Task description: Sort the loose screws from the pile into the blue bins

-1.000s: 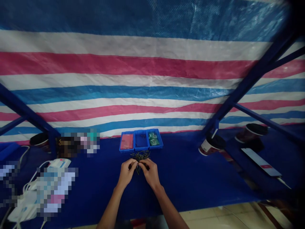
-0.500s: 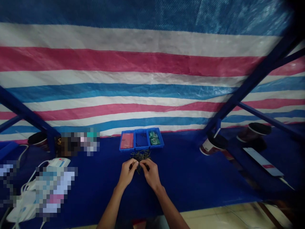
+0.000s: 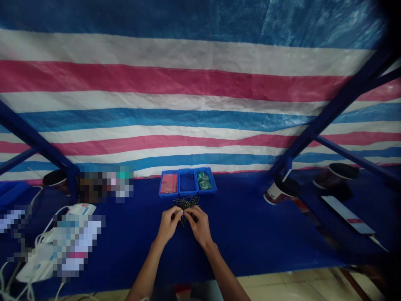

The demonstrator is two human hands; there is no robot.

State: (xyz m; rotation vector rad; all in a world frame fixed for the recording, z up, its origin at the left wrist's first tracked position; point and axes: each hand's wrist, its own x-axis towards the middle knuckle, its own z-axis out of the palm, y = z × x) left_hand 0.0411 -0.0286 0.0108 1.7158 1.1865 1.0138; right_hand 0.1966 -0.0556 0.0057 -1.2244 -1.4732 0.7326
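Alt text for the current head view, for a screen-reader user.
A person's left hand and right hand almost meet at a pile of thin, dark pieces on a blue table; anything held is too small to identify. Beyond the pile stand three blue bins, before a striped sheet.

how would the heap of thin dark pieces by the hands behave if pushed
The heap would probably scatter rather than slide as one, since its pieces lie crisscrossed and look loose. Each is likely stiff, as they look straight. Some might roll, being slim, though their cross-section is too small to make out.
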